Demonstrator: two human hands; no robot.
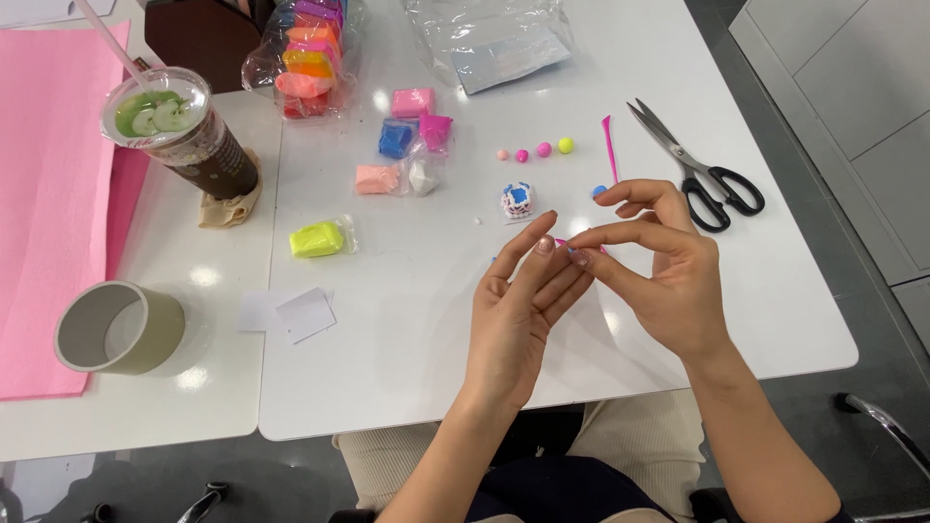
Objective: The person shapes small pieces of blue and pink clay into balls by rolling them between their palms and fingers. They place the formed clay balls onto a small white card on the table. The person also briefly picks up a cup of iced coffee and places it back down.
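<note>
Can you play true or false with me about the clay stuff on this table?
1. The scissors lie shut on the table. False: their blades are spread open.
2. Four little clay balls sit in a row. True.
3. The drink cup has a pink straw. True.
4. The yellow clay pack is in the left hand. False: it lies on the table, apart from both hands.
5. The right hand touches the left hand's fingertips. True: the thumb and finger pinch there, with a bit of pink showing.
</note>
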